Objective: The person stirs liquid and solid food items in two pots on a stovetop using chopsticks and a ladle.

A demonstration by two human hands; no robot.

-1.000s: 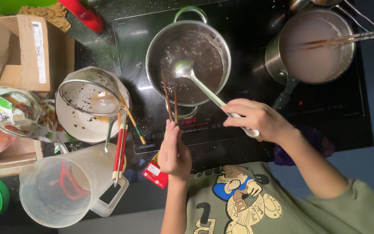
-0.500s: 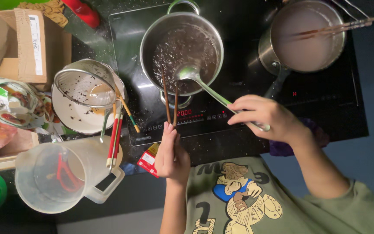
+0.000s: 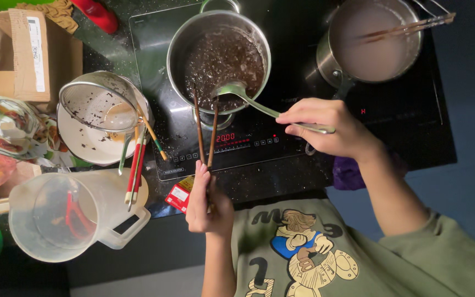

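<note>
A steel pot (image 3: 178,44) of dark, bubbling liquid stands on the black induction cooktop (image 3: 149,49). My left hand (image 3: 207,201) is shut on a pair of dark chopsticks (image 3: 199,132), whose tips reach over the pot's near rim into the liquid. My right hand (image 3: 331,129) grips the handle of a metal ladle (image 3: 248,98). The ladle's bowl rests in the liquid at the pot's near edge, just right of the chopstick tips.
A second pot (image 3: 377,49) of pale pinkish liquid sits at the back right with sticks laid across it. Left of the cooktop are a mesh strainer on a white bowl (image 3: 83,140), a clear plastic jug (image 3: 67,214), a cardboard box (image 3: 23,49) and a small red packet (image 3: 180,193).
The ladle's bowl has drawn from the pot's middle to its near edge. The chopstick tips now reach into the pot. The whole view has shifted slightly.
</note>
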